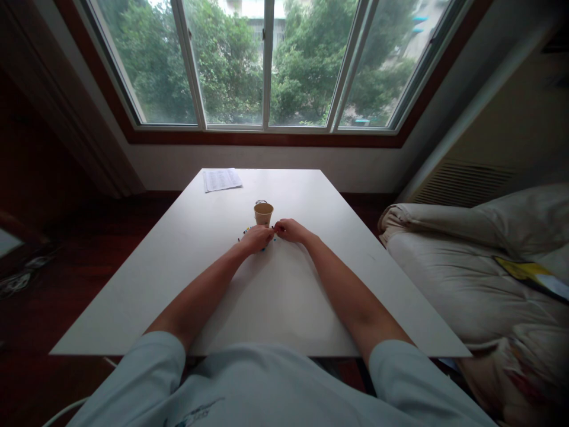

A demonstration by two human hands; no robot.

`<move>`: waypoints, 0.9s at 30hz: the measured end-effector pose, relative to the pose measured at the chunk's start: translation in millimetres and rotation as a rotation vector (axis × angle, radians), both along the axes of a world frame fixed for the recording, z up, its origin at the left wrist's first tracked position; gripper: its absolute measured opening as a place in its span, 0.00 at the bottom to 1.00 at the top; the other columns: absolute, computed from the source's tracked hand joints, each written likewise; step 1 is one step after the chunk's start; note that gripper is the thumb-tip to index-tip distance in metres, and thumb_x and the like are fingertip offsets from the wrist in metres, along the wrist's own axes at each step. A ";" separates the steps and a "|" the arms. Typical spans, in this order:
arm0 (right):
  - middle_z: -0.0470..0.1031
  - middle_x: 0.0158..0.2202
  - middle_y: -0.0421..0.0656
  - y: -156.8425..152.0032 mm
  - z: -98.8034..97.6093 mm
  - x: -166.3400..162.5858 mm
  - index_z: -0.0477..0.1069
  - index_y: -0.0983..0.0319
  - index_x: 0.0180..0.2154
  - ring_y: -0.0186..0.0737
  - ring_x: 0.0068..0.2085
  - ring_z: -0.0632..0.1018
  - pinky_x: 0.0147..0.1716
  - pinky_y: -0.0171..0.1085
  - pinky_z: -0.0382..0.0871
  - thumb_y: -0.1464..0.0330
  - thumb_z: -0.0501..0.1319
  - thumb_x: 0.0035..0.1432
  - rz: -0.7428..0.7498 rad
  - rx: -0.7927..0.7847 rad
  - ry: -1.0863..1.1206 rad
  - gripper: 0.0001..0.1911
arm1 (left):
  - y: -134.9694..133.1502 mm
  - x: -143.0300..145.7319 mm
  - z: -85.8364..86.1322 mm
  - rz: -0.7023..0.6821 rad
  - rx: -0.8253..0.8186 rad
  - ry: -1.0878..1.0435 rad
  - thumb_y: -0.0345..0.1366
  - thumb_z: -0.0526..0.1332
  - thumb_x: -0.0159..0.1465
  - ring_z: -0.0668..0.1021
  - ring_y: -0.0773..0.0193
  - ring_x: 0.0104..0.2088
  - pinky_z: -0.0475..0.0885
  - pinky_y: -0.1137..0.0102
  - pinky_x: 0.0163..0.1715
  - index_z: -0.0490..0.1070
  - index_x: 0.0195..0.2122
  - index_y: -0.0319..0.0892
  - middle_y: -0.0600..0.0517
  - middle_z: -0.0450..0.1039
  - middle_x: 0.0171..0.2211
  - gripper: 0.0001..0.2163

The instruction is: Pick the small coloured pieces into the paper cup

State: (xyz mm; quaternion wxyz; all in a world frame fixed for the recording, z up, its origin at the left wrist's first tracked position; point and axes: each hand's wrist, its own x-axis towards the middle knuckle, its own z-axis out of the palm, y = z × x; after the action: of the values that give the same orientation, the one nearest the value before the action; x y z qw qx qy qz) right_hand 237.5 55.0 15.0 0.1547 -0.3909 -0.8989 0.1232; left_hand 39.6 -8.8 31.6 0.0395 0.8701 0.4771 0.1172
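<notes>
Both my arms reach out over a white table (213,284). My left hand (256,238) rests with curled fingers on several small coloured pieces (245,231) that lie on the table; they are too small to name. My right hand (288,229) is closed in a pinch just to its right, fingertips almost touching the left hand, and what it pinches is too small to make out. A brown paper cup (264,213) stands upright just beyond both hands, with a thin dark thing at its rim.
A printed sheet of paper (221,179) lies at the table's far left corner. A large window (267,65) fills the wall beyond. A bed with a pale quilt (480,261) stands close to the table's right edge. Dark floor (71,261) lies to the left.
</notes>
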 end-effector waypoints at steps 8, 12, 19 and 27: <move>0.76 0.37 0.43 -2.1 -0.1 -2.7 0.78 0.61 0.40 0.35 0.35 0.73 0.35 0.30 0.62 0.75 0.60 0.52 -0.015 0.015 0.017 0.13 | -2.1 0.2 1.2 0.030 -0.024 -0.052 0.31 0.56 0.63 0.78 0.58 0.38 0.69 0.67 0.41 0.78 0.34 0.42 0.45 0.78 0.36 0.10; 0.77 0.38 0.43 -0.5 -1.7 -2.9 0.78 0.61 0.40 0.35 0.35 0.73 0.35 0.31 0.63 0.75 0.60 0.53 -0.002 0.012 0.031 0.13 | 1.5 -1.7 -0.6 -0.007 0.006 -0.089 0.30 0.56 0.63 0.77 0.59 0.38 0.69 0.68 0.39 0.78 0.33 0.42 0.46 0.78 0.37 0.10; 0.78 0.35 0.43 -0.1 -0.2 -4.0 0.78 0.61 0.36 0.35 0.34 0.73 0.36 0.31 0.61 0.72 0.59 0.57 -0.033 0.050 -0.016 0.09 | 6.8 -7.7 14.7 0.013 0.116 -0.310 0.33 0.57 0.65 0.76 0.62 0.38 0.70 0.70 0.41 0.78 0.38 0.43 0.49 0.77 0.38 0.10; 0.78 0.35 0.43 -2.8 0.0 -8.0 0.78 0.61 0.36 0.35 0.34 0.73 0.35 0.30 0.61 0.72 0.59 0.58 -0.091 0.067 -0.024 0.09 | 22.1 -8.4 23.5 0.272 0.031 -0.976 0.37 0.59 0.63 0.77 0.64 0.38 0.71 0.71 0.40 0.76 0.40 0.39 0.49 0.79 0.39 0.10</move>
State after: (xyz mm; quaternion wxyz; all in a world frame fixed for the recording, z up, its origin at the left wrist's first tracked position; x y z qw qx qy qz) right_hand 229.6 52.3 15.0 0.1623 -0.4276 -0.8856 0.0812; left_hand 31.2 13.3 55.0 0.2293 0.6442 0.5102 0.5216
